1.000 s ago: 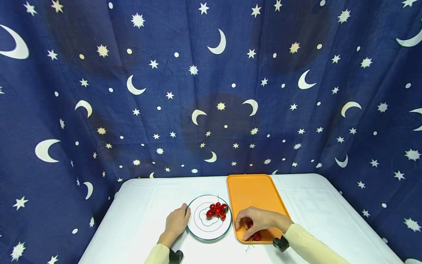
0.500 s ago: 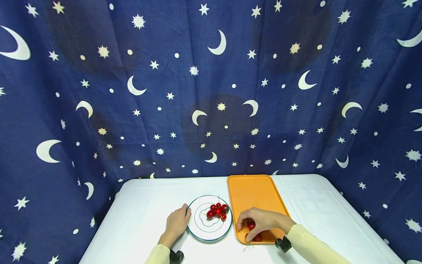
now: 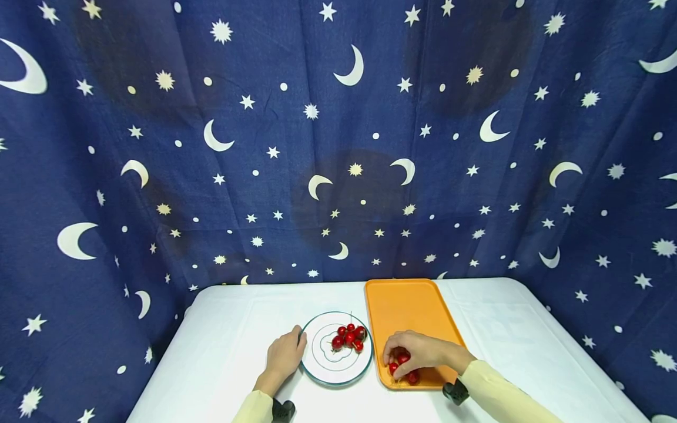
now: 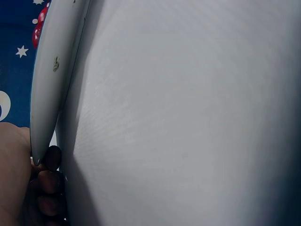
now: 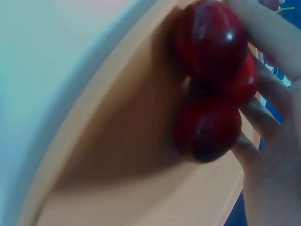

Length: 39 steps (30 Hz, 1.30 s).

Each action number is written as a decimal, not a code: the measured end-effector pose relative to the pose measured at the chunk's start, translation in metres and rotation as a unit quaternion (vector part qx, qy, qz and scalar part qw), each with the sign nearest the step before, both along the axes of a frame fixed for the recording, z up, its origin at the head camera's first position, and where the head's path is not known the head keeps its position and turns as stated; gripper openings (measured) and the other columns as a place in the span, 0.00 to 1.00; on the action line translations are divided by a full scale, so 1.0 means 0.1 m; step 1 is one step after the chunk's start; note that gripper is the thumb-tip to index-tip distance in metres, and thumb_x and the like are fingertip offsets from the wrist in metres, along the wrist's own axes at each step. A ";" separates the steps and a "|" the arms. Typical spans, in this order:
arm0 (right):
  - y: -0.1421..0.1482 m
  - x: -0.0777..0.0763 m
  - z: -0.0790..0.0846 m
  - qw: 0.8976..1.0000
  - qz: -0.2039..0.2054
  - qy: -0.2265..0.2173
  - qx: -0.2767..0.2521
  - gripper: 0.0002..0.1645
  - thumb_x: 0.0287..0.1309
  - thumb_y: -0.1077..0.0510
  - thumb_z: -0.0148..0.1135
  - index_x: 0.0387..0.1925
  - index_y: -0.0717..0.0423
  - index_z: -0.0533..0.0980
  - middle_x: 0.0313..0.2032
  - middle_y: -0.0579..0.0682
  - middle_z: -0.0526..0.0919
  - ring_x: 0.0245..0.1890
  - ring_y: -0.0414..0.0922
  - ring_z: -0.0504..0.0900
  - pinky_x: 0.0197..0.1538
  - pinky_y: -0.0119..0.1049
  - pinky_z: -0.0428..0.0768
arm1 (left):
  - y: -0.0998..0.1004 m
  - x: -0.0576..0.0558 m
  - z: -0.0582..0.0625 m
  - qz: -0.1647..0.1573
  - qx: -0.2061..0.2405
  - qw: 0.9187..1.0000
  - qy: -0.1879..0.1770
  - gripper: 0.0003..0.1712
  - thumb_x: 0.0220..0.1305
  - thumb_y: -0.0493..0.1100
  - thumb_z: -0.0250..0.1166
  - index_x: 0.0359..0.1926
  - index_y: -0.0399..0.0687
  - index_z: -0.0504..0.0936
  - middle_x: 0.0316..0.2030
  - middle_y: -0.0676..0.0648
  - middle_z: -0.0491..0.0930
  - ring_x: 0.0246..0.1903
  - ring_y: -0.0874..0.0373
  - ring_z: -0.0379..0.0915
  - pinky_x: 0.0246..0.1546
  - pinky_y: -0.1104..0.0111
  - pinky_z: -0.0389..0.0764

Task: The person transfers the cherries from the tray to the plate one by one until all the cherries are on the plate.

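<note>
My left hand (image 3: 284, 355) grips the left rim of a white plate (image 3: 329, 371) with a teal edge. In the left wrist view the plate's rim (image 4: 44, 94) lies between the thumb side and the curled fingers (image 4: 49, 181). A cluster of red cherries (image 3: 349, 339) lies on the plate's right half. Over the near end of an orange tray (image 3: 409, 308), my right hand (image 3: 418, 351) curls its thumb and fingers round several cherries (image 3: 412, 376). Close up in the right wrist view, three glossy cherries (image 5: 207, 129) bunch together against the hand; their contact with the fingertips is partly hidden.
A white cloth (image 3: 238, 329) covers the table under the plate and tray. The tray stands just right of the plate, its raised rim (image 3: 449, 314) running round it. A dark blue curtain (image 3: 264, 194) with moons and stars hangs behind and at both sides.
The cherries at my right hand have shifted slightly away from the tray's near edge, and their stems no longer hang over it. One cherry now shows left of the thumb. The left hand and plate stay put.
</note>
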State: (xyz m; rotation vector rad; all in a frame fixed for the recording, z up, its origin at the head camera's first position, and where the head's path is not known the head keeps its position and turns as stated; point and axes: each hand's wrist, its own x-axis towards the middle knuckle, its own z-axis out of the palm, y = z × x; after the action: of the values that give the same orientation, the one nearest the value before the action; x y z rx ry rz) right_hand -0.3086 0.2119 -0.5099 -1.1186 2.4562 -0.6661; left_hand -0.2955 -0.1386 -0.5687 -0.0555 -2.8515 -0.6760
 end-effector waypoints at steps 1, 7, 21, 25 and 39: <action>0.00 0.00 0.00 1.000 -0.001 0.002 0.000 0.14 0.57 0.43 0.75 0.43 0.38 0.81 0.40 0.33 0.83 0.42 0.30 0.74 0.51 0.31 0.72 | 0.00 0.00 0.00 0.000 -0.001 1.000 0.001 0.21 0.77 0.49 0.54 0.56 0.38 0.81 0.39 0.40 0.88 0.35 0.47 0.84 0.40 0.54 0.81; -0.02 -0.02 0.00 1.000 0.015 0.016 -0.008 0.12 0.59 0.45 0.74 0.42 0.40 0.82 0.39 0.32 0.83 0.40 0.30 0.74 0.49 0.29 0.72 | -0.01 0.01 0.00 -0.006 -0.002 1.000 0.015 0.19 0.76 0.48 0.55 0.52 0.38 0.82 0.33 0.42 0.87 0.28 0.52 0.80 0.33 0.58 0.78; -0.06 -0.03 -0.01 0.995 0.043 0.087 -0.038 0.08 0.70 0.49 0.64 0.44 0.45 0.84 0.39 0.43 0.79 0.36 0.31 0.73 0.41 0.24 0.73 | 0.00 0.01 0.01 -0.002 0.003 1.000 0.008 0.21 0.76 0.48 0.55 0.56 0.36 0.81 0.40 0.38 0.88 0.36 0.45 0.85 0.40 0.53 0.81; -0.06 -0.04 -0.03 0.992 0.049 0.106 -0.057 0.08 0.73 0.52 0.61 0.45 0.47 0.84 0.39 0.45 0.78 0.31 0.27 0.69 0.37 0.22 0.72 | 0.01 0.03 0.01 -0.004 0.005 1.000 0.011 0.22 0.76 0.48 0.55 0.57 0.36 0.81 0.42 0.37 0.88 0.38 0.43 0.85 0.41 0.52 0.82; -0.09 -0.05 -0.02 0.987 -0.006 0.154 -0.035 0.08 0.73 0.46 0.59 0.43 0.41 0.82 0.39 0.41 0.78 0.32 0.26 0.70 0.39 0.24 0.74 | 0.00 0.03 0.02 -0.008 0.004 1.000 0.018 0.22 0.77 0.48 0.55 0.57 0.35 0.81 0.42 0.37 0.89 0.39 0.43 0.86 0.41 0.52 0.82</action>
State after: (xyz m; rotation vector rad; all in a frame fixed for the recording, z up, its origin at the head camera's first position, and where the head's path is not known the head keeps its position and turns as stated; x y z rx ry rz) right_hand -0.3133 0.2030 -0.5116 -1.3200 2.7161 -0.6279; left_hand -0.2921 -0.1385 -0.5664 -0.0879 -2.8160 -0.6811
